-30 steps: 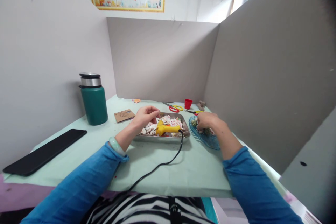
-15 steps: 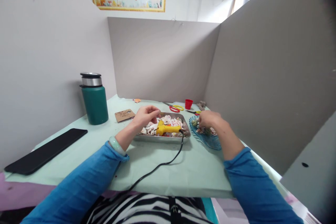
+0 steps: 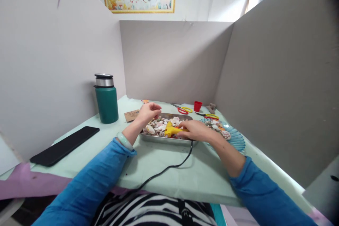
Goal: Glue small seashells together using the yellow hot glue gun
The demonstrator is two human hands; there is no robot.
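Observation:
A yellow glue gun [image 3: 171,130] lies across a metal tray [image 3: 166,140] filled with seashells [image 3: 156,126]. My right hand [image 3: 194,129] is closed over the gun's handle, its fingers reaching down on the far side and partly hidden. Above the tray's left end hovers my left hand [image 3: 149,113], thumb and fingers pinched together; whatever they hold, if anything, is too small to make out. Just past my right wrist sits a blue shell-shaped dish [image 3: 237,137] with shells and small decorations [image 3: 219,127] in it, partly covered by my forearm.
A black cord [image 3: 169,167] runs from the gun to the table's front edge. Behind the tray are scissors [image 3: 182,109], pliers-like yellow-red cutters [image 3: 209,116] and a red cup [image 3: 197,106]. A green bottle [image 3: 106,104], black slab [image 3: 66,145] and brown card [image 3: 131,115] stand left. Grey partitions [image 3: 174,60] enclose the table.
My right hand has left the blue dish and moved left onto the glue gun's handle. The left hand stays pinched over the tray. The whole view has shifted slightly.

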